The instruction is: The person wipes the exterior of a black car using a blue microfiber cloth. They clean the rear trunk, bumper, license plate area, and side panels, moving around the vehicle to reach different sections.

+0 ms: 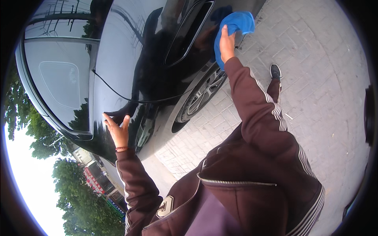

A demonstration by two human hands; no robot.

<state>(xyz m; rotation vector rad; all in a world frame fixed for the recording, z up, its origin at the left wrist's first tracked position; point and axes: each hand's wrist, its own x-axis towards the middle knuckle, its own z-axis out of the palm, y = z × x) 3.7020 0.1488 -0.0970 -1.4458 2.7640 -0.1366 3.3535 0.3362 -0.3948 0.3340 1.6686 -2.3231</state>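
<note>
My right hand (pixel 227 44) grips a blue cloth (pixel 236 22), which looks like a microfibre towel. The cloth lies along the lower body side of a glossy black car (pixel 159 73), just beyond a spoked wheel (pixel 203 93). My left hand (pixel 118 132), with a beaded bracelet at the wrist, holds nothing. Its fingers are spread at the body panel below the side window (pixel 59 85), where the paint mirrors them. Whether every fingertip touches the panel cannot be made out. A dark recess with bright trim (pixel 189 32) sits in the panel past the wheel.
Grey block paving (pixel 310 73) runs along the car's side. One shoe (pixel 275 71) of mine stands on it near the wheel. Small litter (pixel 288 116) lies on the paving. Trees (pixel 79 191) and a building with red signs (pixel 94 180) stand in the background.
</note>
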